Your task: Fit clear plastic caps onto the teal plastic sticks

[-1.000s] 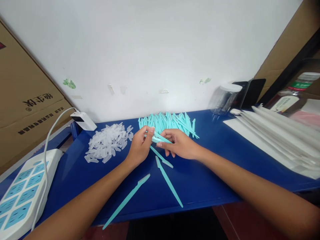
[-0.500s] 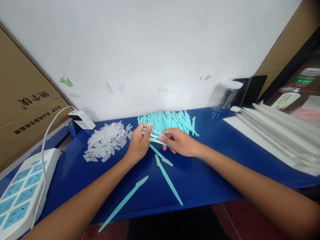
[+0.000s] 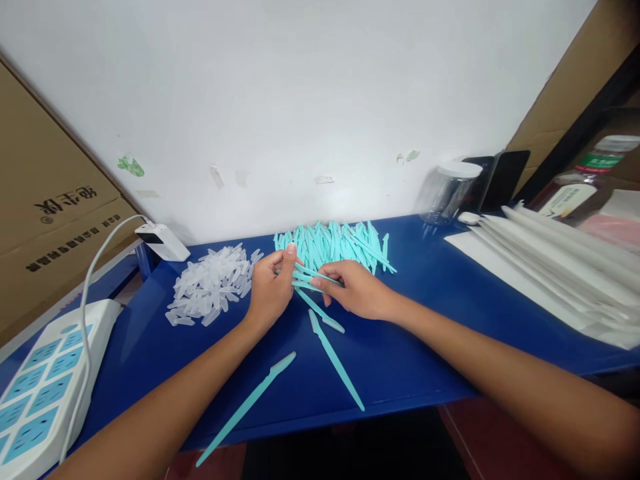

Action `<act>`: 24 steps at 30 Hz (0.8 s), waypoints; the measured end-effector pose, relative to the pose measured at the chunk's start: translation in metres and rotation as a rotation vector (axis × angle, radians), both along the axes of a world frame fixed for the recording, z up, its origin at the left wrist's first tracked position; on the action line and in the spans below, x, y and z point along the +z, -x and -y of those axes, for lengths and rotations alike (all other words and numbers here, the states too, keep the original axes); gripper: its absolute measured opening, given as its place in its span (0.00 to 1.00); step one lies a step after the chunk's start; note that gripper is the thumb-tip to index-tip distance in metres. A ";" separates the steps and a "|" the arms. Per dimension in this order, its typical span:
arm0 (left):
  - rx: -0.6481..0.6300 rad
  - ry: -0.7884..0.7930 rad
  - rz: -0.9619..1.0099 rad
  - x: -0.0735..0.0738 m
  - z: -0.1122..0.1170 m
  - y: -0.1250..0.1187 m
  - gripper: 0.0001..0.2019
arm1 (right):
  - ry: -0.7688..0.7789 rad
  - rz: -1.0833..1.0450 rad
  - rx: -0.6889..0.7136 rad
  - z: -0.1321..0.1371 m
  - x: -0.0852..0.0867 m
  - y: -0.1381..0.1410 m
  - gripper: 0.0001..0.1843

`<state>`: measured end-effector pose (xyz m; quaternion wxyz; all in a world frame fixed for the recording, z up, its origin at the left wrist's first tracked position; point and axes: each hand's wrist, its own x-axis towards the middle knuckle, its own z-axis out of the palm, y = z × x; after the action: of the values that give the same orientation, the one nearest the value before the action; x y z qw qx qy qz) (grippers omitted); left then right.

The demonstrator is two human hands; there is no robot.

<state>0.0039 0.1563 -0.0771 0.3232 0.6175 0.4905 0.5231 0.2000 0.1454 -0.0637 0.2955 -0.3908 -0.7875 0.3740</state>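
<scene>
Several teal eyebrow razors [image 3: 306, 275] lie fanned out between my two hands. My left hand [image 3: 273, 280] is closed around their left ends, thumb up. The fingers of my right hand [image 3: 350, 287] pinch the same razors from the right. Below the hands, one loose razor [image 3: 320, 310] slants across the table, its upper end close to my left hand. Another razor [image 3: 337, 360] lies nearer the front, and a third razor [image 3: 247, 407] rests at the front left. Behind my hands spreads a heap of teal razors [image 3: 330, 243]. Translucent blade caps [image 3: 213, 283] are piled left of my left hand.
On the blue table [image 3: 410, 360], white paper sleeves [image 3: 555, 273] are stacked at the right. A lidded clear jar [image 3: 447, 193] stands against the wall. A power strip [image 3: 50, 380] and a white plugged device [image 3: 163, 241] sit at the left, beside a cardboard box [image 3: 55, 200].
My left hand has shifted slightly left and its thumb now points up more. The razors stay between both hands, and the loose ones on the table have not moved.
</scene>
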 end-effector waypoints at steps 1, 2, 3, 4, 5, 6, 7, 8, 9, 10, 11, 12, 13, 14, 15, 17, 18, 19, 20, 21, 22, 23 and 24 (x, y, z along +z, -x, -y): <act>0.001 0.016 0.005 0.001 0.000 0.000 0.24 | -0.074 0.017 -0.028 0.000 0.000 0.000 0.22; -0.004 0.031 0.010 0.001 0.000 0.000 0.24 | -0.130 0.028 -0.046 0.000 0.000 0.000 0.21; -0.010 0.039 0.008 0.000 0.000 0.000 0.25 | -0.158 0.032 -0.052 0.000 0.000 0.001 0.20; -0.014 0.036 -0.004 -0.001 0.000 0.000 0.25 | -0.163 0.034 -0.052 0.001 0.000 0.001 0.19; -0.014 0.022 -0.029 -0.002 -0.001 0.000 0.26 | -0.153 0.039 -0.046 0.002 -0.001 0.002 0.18; -0.013 -0.001 -0.063 -0.003 -0.001 0.001 0.26 | -0.140 0.041 -0.042 0.003 -0.001 0.003 0.18; -0.009 -0.025 -0.101 -0.004 -0.002 0.001 0.26 | -0.127 0.036 -0.038 0.004 -0.001 0.003 0.17; -0.001 -0.048 -0.136 -0.004 -0.002 0.002 0.25 | -0.113 0.022 -0.034 0.005 -0.001 0.004 0.17; 0.013 -0.066 -0.164 -0.005 -0.003 0.003 0.25 | -0.096 -0.001 -0.029 0.006 -0.001 0.004 0.15; 0.026 -0.077 -0.185 -0.004 -0.003 0.004 0.25 | -0.075 -0.029 -0.022 0.006 0.000 0.004 0.14; 0.041 -0.083 -0.197 -0.004 -0.003 0.005 0.25 | -0.048 -0.056 -0.015 0.006 0.000 0.004 0.13; 0.052 -0.081 -0.200 -0.003 -0.004 0.005 0.25 | -0.017 -0.078 -0.010 0.006 0.001 0.003 0.13; 0.057 -0.074 -0.195 -0.003 -0.004 0.005 0.24 | 0.023 -0.091 -0.003 0.005 0.002 0.003 0.14; 0.056 -0.065 -0.184 -0.002 -0.004 0.005 0.24 | 0.068 -0.095 0.004 0.004 0.003 0.002 0.15; 0.051 -0.060 -0.171 -0.001 -0.003 0.005 0.24 | 0.115 -0.096 0.012 0.004 0.005 0.002 0.17; 0.043 -0.062 -0.142 0.002 -0.002 0.003 0.24 | 0.194 -0.094 0.031 0.003 0.007 0.001 0.20; 0.038 -0.067 -0.130 0.003 -0.002 0.002 0.24 | 0.219 -0.095 0.043 0.003 0.009 0.001 0.21; 0.034 -0.074 -0.120 0.005 -0.002 0.002 0.24 | 0.233 -0.097 0.053 0.003 0.010 0.000 0.22; 0.034 -0.081 -0.114 0.007 -0.003 0.003 0.24 | 0.236 -0.102 0.058 0.003 0.012 -0.001 0.23; 0.044 -0.087 -0.107 0.009 -0.005 0.005 0.24 | 0.233 -0.107 0.060 0.003 0.013 -0.002 0.23; 0.066 -0.089 -0.097 0.011 -0.008 0.008 0.24 | 0.227 -0.111 0.058 0.002 0.014 -0.004 0.24; 0.100 -0.084 -0.084 0.013 -0.013 0.013 0.25 | 0.219 -0.116 0.053 0.001 0.014 -0.006 0.24; 0.141 -0.074 -0.063 0.016 -0.018 0.020 0.25 | 0.209 -0.121 0.044 0.000 0.015 -0.009 0.24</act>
<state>-0.0156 0.1742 -0.0614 0.2471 0.6091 0.5230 0.5425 0.2086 0.1452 -0.0489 0.2920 -0.3788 -0.7332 0.4834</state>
